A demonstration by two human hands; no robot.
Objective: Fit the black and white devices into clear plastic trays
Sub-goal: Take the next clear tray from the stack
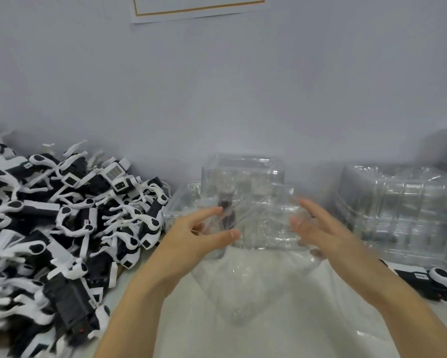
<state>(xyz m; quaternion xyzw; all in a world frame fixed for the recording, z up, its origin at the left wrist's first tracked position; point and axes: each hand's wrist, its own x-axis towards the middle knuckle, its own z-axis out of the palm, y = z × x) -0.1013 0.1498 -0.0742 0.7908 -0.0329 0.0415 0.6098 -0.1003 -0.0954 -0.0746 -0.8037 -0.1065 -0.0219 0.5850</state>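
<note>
A clear plastic tray (253, 223) is seen at centre, raised between both hands above a white plastic sheet (256, 293) spread on the table. A dark shape, probably a black device (226, 210), is visible through the tray's left part; its seating cannot be made out through the blur and glare.

The left hand (196, 236) is placed at the tray's left edge, fingers extended and slightly spread, thumb pointing toward centre. Contact with the plastic appears at the fingertips, but no curled grasp is shown. The right hand (318, 228) is held at the tray's right edge, fingers likewise straight and relaxed; motion blur is noted here, and whether the plastic is pinched cannot be told.

Behind the held tray, a further clear tray (243, 169) is seen standing against the pale wall (217, 86).

To the left, a large heap of black and white devices (62, 223) is piled on the table, touching the wall. To the right, a stack of clear trays (403, 210) is noted, with a single black and white device (429, 280) lying in front of it. A sheet of paper with an orange border (199, 7) is fixed on the wall above.
</note>
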